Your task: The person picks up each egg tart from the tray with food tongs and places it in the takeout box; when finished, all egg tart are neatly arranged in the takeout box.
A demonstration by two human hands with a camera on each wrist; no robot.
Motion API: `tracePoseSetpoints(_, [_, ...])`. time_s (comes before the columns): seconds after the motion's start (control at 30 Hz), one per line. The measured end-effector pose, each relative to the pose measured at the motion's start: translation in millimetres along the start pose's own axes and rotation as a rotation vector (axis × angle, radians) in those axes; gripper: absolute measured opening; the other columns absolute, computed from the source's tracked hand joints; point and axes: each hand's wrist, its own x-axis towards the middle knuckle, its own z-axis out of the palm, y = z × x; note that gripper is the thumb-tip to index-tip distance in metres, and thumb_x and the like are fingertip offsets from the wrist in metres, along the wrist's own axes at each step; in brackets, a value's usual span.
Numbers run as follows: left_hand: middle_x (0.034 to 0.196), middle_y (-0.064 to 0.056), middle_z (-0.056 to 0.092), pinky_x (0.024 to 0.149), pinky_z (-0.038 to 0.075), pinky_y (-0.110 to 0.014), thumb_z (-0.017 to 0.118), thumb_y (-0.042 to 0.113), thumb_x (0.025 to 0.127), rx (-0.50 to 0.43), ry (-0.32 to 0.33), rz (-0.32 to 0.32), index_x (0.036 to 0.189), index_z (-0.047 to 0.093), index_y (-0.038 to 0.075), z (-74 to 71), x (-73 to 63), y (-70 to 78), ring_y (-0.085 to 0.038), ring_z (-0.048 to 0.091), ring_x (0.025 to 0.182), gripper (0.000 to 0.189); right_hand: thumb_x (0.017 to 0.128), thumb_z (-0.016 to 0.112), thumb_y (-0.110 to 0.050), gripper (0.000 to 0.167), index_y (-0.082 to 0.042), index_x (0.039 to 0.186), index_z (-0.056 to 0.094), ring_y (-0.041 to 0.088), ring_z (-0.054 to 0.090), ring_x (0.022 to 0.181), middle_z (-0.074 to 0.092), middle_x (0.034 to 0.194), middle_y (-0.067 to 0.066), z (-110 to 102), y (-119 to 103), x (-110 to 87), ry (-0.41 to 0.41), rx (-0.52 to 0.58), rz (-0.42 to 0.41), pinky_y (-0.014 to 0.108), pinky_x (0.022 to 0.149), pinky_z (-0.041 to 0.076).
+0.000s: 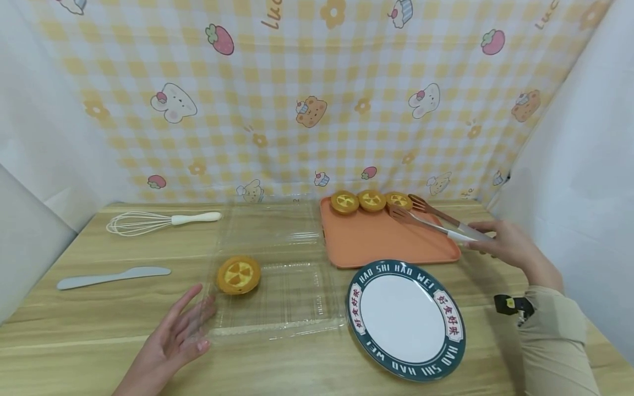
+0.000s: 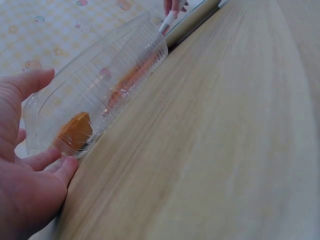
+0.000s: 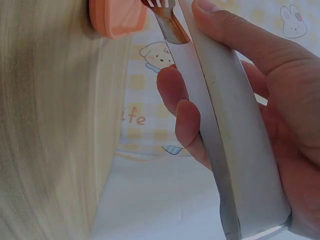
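- Holding the tongs, the right hand is clamped on the pale handles, its thumb on one arm and its fingers curled against the other.
- The tongs reach leftward and away from that hand; their brown slotted heads stand apart at the rightmost of three tarts, one at its near side and one beside its right edge. Whether they touch it, I cannot tell.
- All three tarts sit in a row along the far edge of an orange tray, which lies to the left of the right hand.
- The left hand, fingers spread and thumb apart from them, grips nothing; its fingertips rest against the side of a clear plastic container.
- That container lies unfolded in two halves, ahead and to the right of the left hand. Its near half holds a fourth tart, just beyond the left fingertips.
- Between the hands, nearer the right, a plate with a lettered dark green rim lies in front of the tray.
- Beyond the left hand, to its left, are a pale knife and, farther off, a white whisk.
- Everything lies on a wood-grain desk; past both hands hangs a yellow checked cloth.
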Motion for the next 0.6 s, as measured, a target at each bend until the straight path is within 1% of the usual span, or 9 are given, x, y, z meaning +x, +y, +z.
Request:
tracePoseSetpoints(0.13, [0.149, -0.005, 0.028, 0.094, 0.039, -0.017, 0.047, -0.009, 0.091, -0.003, 0.001, -0.002, 0.150, 0.006, 0.017, 0.2, -0.2, 0.4, -0.001, 0.038, 0.125, 0.077, 0.083, 0.071, -0.029, 0.058, 0.010, 0.123, 0.053, 0.022, 0.061, 0.065, 0.059, 0.103, 0.029, 1.3, 2.2, 0.2, -0.005, 0.023, -0.001, 0.029, 0.050, 0.050])
tracePoseSetpoints(0.27, [0.149, -0.006, 0.028, 0.094, 0.039, -0.017, 0.047, -0.010, 0.091, 0.000, 0.002, 0.006, 0.150, 0.006, 0.016, 0.4, -0.1, -0.1, -0.001, 0.038, 0.125, 0.077, 0.084, 0.070, -0.027, 0.057, 0.011, 0.123, 0.053, 0.022, 0.061, 0.064, 0.063, 0.092, 0.024, 1.7, 4.1, 0.8, -0.010, 0.020, -0.005, 0.029, 0.050, 0.050])
tracePoseSetpoints(0.33, [0.149, -0.007, 0.028, 0.094, 0.039, -0.017, 0.047, -0.010, 0.091, 0.000, 0.001, 0.013, 0.150, 0.006, 0.015, 0.5, 0.1, -0.2, -0.001, 0.038, 0.125, 0.077, 0.084, 0.070, -0.028, 0.058, 0.011, 0.123, 0.052, 0.021, 0.061, 0.063, 0.064, 0.088, 0.022, 1.9, 4.6, 1.2, -0.015, 0.017, -0.005, 0.029, 0.050, 0.050])
tracePoseSetpoints(0.5, [0.149, -0.012, 0.025, 0.095, 0.039, -0.017, 0.047, -0.011, 0.091, -0.001, -0.007, 0.026, 0.150, 0.005, 0.013, 0.3, 0.1, -0.1, -0.002, 0.038, 0.126, 0.077, 0.084, 0.070, -0.030, 0.061, 0.012, 0.123, 0.051, 0.019, 0.061, 0.063, 0.062, 0.092, 0.026, 1.6, 4.0, 1.3, -0.016, 0.013, -0.007, 0.028, 0.050, 0.051])
tracePoseSetpoints(0.6, [0.149, -0.016, 0.023, 0.094, 0.039, -0.017, 0.047, -0.011, 0.091, 0.000, -0.009, 0.023, 0.150, 0.005, 0.013, 0.3, 0.0, 0.3, -0.002, 0.037, 0.126, 0.077, 0.084, 0.070, -0.031, 0.061, 0.013, 0.123, 0.052, 0.020, 0.060, 0.062, 0.063, 0.090, 0.025, 0.6, 3.0, 0.9, -0.008, 0.008, -0.009, 0.028, 0.049, 0.050])
